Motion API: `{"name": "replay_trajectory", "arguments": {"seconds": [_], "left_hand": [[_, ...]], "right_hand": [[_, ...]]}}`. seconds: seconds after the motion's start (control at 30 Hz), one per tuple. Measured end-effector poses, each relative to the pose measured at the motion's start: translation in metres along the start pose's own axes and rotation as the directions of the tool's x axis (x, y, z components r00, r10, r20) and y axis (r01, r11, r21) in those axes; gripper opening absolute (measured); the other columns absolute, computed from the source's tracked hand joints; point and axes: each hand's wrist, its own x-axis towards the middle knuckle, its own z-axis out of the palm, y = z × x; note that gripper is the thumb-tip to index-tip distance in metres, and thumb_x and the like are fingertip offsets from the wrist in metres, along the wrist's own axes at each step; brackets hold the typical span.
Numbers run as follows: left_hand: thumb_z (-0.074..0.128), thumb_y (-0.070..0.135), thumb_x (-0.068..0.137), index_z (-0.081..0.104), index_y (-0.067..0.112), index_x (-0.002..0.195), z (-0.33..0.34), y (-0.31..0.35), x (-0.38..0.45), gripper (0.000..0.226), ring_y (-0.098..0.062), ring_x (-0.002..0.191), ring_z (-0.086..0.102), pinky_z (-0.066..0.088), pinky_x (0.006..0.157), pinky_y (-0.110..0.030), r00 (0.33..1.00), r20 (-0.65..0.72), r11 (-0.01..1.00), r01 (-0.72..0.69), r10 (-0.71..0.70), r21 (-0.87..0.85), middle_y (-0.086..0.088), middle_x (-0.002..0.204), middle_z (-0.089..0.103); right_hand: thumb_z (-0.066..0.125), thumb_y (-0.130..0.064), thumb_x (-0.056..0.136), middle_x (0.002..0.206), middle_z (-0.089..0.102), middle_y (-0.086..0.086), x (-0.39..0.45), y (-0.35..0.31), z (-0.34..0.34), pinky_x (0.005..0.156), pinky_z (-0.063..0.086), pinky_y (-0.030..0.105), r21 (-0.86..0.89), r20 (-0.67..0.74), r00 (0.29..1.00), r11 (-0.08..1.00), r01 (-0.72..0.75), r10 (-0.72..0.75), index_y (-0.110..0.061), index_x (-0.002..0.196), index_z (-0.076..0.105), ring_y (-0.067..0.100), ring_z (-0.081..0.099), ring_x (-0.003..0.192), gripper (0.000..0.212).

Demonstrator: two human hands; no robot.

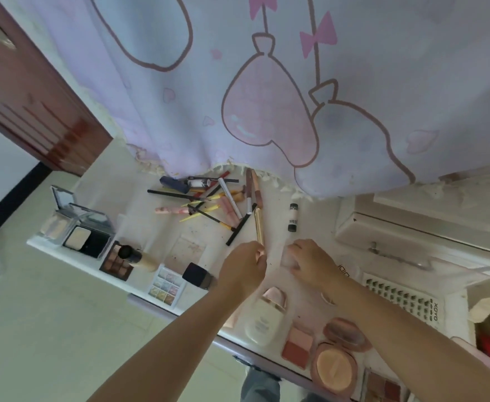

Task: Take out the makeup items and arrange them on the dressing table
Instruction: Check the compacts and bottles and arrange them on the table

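Note:
My left hand (245,266) is closed on the near end of a slim gold tube (258,224) that lies on the white dressing table (139,227). My right hand (310,264) rests on a small clear item (287,259) beside it; whether it grips it I cannot tell. A heap of brushes, pencils and lip tubes (209,198) lies at the back under the curtain. A small black-capped white tube (293,216) lies alone to the right. Open compacts (88,235), palettes (168,285), a white bottle (264,317) and blush pans (297,345) line the front edge.
A lilac curtain with pink balloons (267,97) hangs over the back of the table. A white organiser box (411,233) and a tray of false lashes (403,297) sit at the right. A dark red door (29,97) stands at the left, and beige floor lies below the table edge.

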Motion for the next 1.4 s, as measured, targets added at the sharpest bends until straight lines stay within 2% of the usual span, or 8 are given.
{"name": "replay_trajectory", "arguments": {"seconds": [0.27,0.4,0.57,0.73,0.9,1.13,1.23,1.4], "left_hand": [[0.065,0.022,0.082,0.044,0.012,0.130,-0.045,0.015,-0.003,0.053,-0.007,0.099,0.053,0.041,0.089,-0.019,0.980,0.179,0.931,-0.014,0.085,-0.366,0.001,0.124,0.054],[0.069,0.009,0.077,0.049,0.011,0.127,-0.070,0.036,-0.008,0.053,0.002,0.090,0.060,0.049,0.082,-0.015,0.945,0.193,0.841,-0.127,0.264,-0.526,0.007,0.112,0.059],[0.066,-0.008,0.074,0.057,0.004,0.113,-0.085,0.053,-0.012,0.041,0.000,0.077,0.064,0.053,0.077,-0.015,0.910,0.180,0.707,-0.154,0.374,-0.690,-0.005,0.097,0.065],[0.059,-0.015,0.076,0.056,0.013,0.104,-0.076,0.062,-0.018,0.040,-0.002,0.080,0.063,0.052,0.076,-0.016,0.858,0.235,0.694,-0.178,0.456,-0.698,0.002,0.091,0.063],[0.054,-0.019,0.078,0.053,-0.001,0.117,-0.055,0.061,-0.013,0.044,-0.016,0.091,0.061,0.047,0.093,-0.032,0.896,0.277,0.662,-0.025,0.348,-0.749,-0.008,0.102,0.062],[0.053,-0.001,0.084,0.051,0.008,0.122,-0.006,0.046,0.006,0.039,-0.017,0.085,0.057,0.047,0.075,-0.020,0.927,0.303,0.959,-0.150,0.220,-0.239,-0.002,0.096,0.059],[0.050,0.004,0.086,0.045,0.015,0.128,0.015,0.037,0.015,0.043,-0.021,0.103,0.056,0.044,0.084,-0.024,0.940,0.310,0.989,-0.146,0.144,-0.016,-0.004,0.117,0.058],[0.051,0.007,0.087,0.041,0.014,0.132,0.047,0.023,0.025,0.047,-0.022,0.110,0.054,0.044,0.089,-0.028,0.924,0.382,0.998,-0.046,0.031,0.030,-0.007,0.120,0.058]], "right_hand": [[0.075,-0.014,0.070,0.099,0.062,-0.008,-0.036,-0.015,-0.068,0.073,0.043,0.000,0.615,-0.221,0.971,0.786,0.068,0.088,-0.017,0.097,0.067,0.010,0.061,0.092,0.028],[0.079,-0.012,0.064,0.094,0.063,-0.021,-0.072,-0.030,-0.117,0.074,0.046,0.003,0.661,-0.311,0.950,0.726,0.190,0.034,-0.037,0.079,0.066,-0.010,0.061,0.082,0.032],[0.079,-0.006,0.062,0.079,0.066,-0.021,-0.100,-0.042,-0.142,0.066,0.049,0.006,0.709,-0.393,0.914,0.665,0.234,0.098,-0.038,0.061,0.066,-0.007,0.064,0.069,0.035],[0.073,-0.005,0.067,0.067,0.071,-0.014,-0.116,-0.031,-0.146,0.061,0.051,0.011,0.815,-0.270,0.954,0.559,0.153,0.132,-0.028,0.060,0.072,0.001,0.065,0.064,0.023],[0.054,-0.003,0.086,0.071,0.068,0.003,-0.114,-0.012,-0.137,0.064,0.056,0.017,0.942,-0.168,0.951,0.328,0.077,0.259,-0.007,0.074,0.068,0.006,0.065,0.064,0.019],[0.051,-0.017,0.090,0.069,0.057,-0.005,-0.068,0.008,-0.093,0.040,0.042,0.010,0.707,-0.046,0.929,0.669,-0.229,0.368,-0.010,0.093,0.066,0.005,0.052,0.055,0.017],[0.049,-0.017,0.092,0.068,0.057,-0.002,-0.047,0.010,-0.070,0.040,0.043,0.011,0.655,-0.021,0.909,0.693,-0.302,0.416,-0.004,0.096,0.065,0.007,0.054,0.051,0.021],[0.047,-0.013,0.092,0.079,0.063,0.016,-0.025,0.016,-0.039,0.051,0.043,0.021,0.508,-0.004,0.901,0.777,-0.372,0.435,0.004,0.090,0.066,0.017,0.054,0.058,0.026]]}}
